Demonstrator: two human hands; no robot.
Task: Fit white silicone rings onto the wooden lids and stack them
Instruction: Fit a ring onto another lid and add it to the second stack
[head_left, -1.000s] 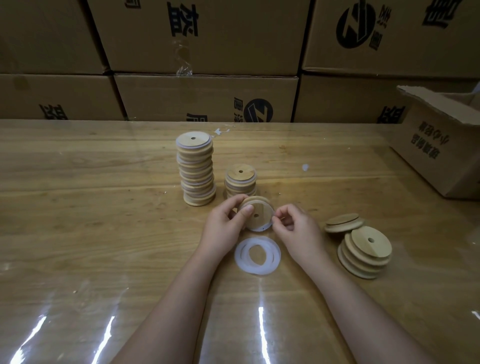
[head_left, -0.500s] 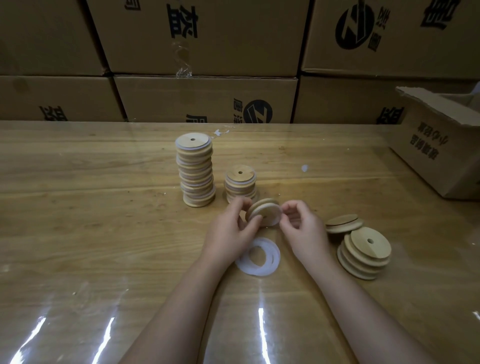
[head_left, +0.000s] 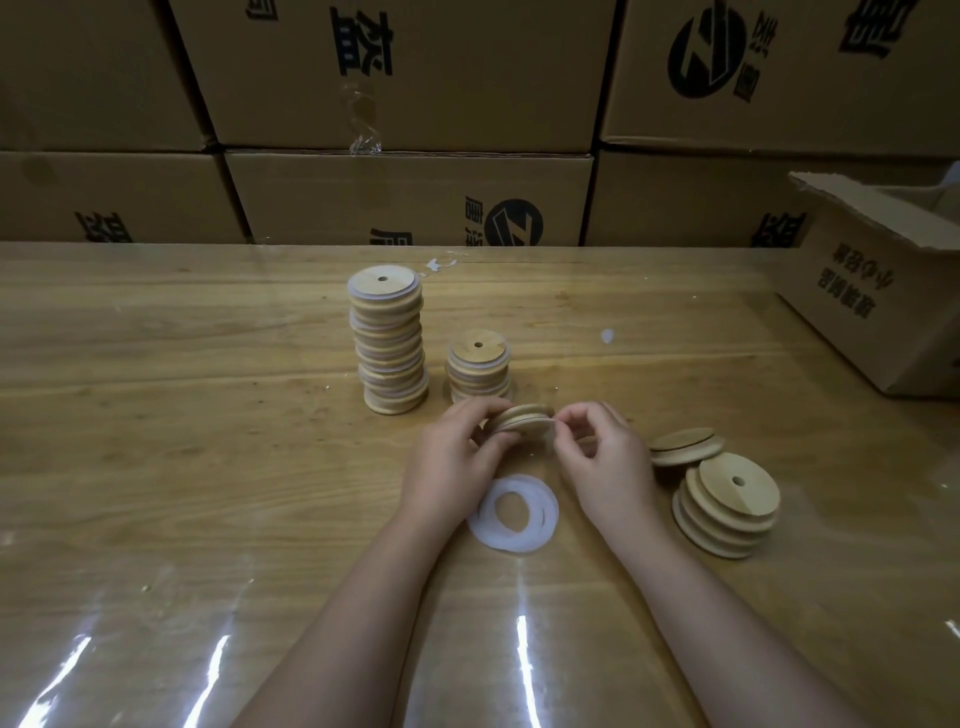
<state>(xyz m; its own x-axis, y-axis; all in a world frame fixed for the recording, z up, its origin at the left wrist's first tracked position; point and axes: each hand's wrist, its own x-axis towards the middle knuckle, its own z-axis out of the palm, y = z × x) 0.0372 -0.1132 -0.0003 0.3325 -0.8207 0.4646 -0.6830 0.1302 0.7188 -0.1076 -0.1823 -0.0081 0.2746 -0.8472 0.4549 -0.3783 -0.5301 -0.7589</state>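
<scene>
**Holding one wooden lid (head_left: 522, 422) between both hands, just off the worktop (head_left: 156, 415)**

The left hand (head_left: 452, 457) curls its fingers round the lid's left side. The right hand (head_left: 602, 457) pinches the lid's right rim between thumb and forefinger, its other fingers curled. The lid sits nearly flat and slightly tilted, with the groove in its edge turned toward the camera. Whether a ring sits in that groove cannot be told.

Just on the near side of the hands, between the wrists, a pile of white silicone rings (head_left: 548, 514) lies flat on the worktop. Just beyond the hands stands a short stack of ringed lids (head_left: 478, 369), and a tall stack (head_left: 389, 348) stands to its left. To the right a slumped pile of plain lids (head_left: 727, 509) rests, with a single lid (head_left: 685, 447) on its far side. An open carton (head_left: 878, 291) sits at the far right, and closed cartons (head_left: 405, 197) line the far edge.
</scene>
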